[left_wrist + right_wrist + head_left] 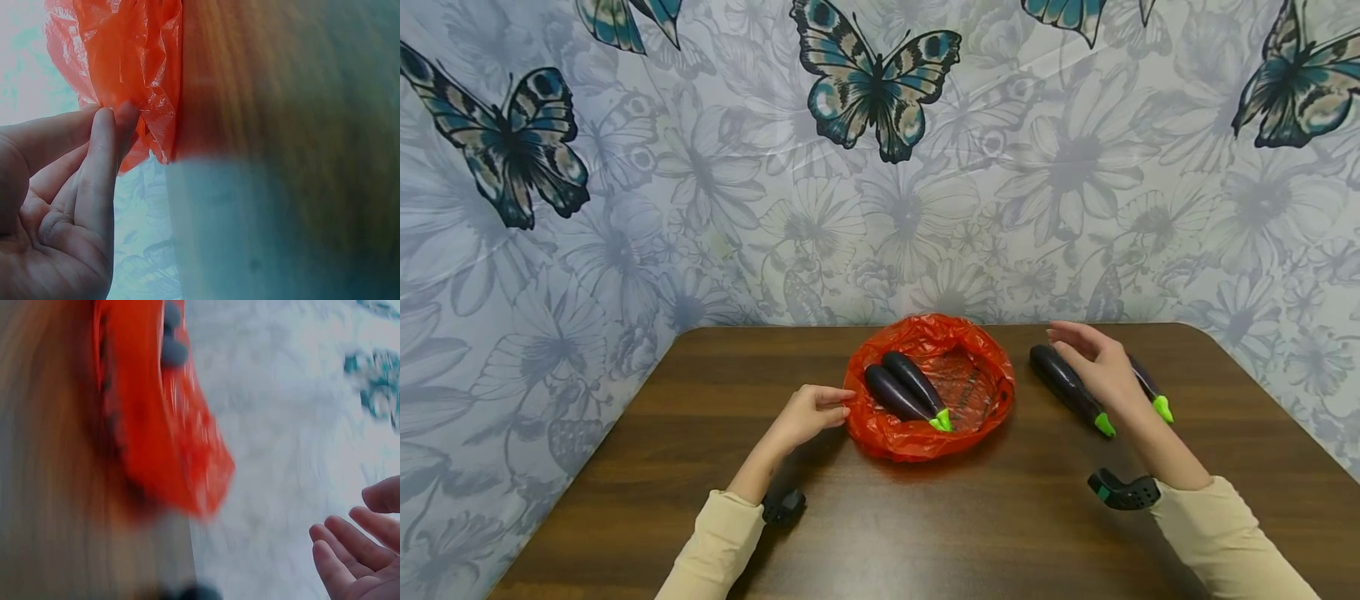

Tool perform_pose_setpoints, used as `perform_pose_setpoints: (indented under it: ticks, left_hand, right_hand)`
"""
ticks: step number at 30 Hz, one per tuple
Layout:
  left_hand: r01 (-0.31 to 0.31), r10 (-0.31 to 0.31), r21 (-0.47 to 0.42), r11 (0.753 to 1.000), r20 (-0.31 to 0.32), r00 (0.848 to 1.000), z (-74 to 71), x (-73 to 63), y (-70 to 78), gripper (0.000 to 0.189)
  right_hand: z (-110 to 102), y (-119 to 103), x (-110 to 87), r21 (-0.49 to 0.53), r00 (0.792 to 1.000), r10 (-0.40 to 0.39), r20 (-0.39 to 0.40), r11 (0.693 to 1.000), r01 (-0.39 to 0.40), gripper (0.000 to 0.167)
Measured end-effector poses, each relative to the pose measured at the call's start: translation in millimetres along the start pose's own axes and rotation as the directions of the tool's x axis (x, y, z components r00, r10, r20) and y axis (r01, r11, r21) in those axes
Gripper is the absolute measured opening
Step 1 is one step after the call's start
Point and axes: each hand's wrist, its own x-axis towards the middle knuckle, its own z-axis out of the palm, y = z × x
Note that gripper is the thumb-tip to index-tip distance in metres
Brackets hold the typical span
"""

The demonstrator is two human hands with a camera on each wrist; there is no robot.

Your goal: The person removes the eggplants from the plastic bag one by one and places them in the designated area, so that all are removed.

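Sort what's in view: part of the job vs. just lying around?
Likely job:
- red bag, left hand at its rim
- two eggplants inside it
- two eggplants on the table, by the right hand

Likely background:
- tabletop
- butterfly-patterned backdrop
- black wrist devices, worn

Rightmost eggplant (pixel 1145 378) part-hidden by right hand (pixel 1099 365); red bag (pixel 139 394) blurred, right-wrist view.
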Motion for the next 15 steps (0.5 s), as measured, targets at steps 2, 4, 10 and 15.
perform_pose_setpoints:
  ticks: [2, 4, 10, 15]
  left_hand:
    - [0.002, -0.002, -0.004, 1.000, -0.001, 1.000, 0.0, 0.4, 0.0, 0.031]
    - [0.007, -0.007, -0.007, 1.000, -0.004, 1.000, 0.3, 0.7, 0.0, 0.030]
    - [0.018, -0.018, 0.000, 1.000, -0.005, 1.000, 1.0, 0.9, -0.7, 0.030]
    - [0.012, -0.012, 0.007, 1.000, 0.001, 1.000, -0.1, 1.3, -1.9, 0.031]
  right_hand:
    - [19.9, -9.2, 3.1, 0.026, 1.000, -0.017, 0.012, 1.000, 0.017, 0.040]
    - [39.0, -15.6, 7.3, 0.036, 0.999, -0.031, 0.039, 0.999, 0.030, 0.039]
    - [89.5, -19.9, 17.4, 0.052, 0.988, -0.029, 0.148, 0.998, 0.022, 0.039]
    - [118.3, -12.4, 21.4, 0.076, 0.979, -0.001, 0.205, 0.997, -0.015, 0.040]
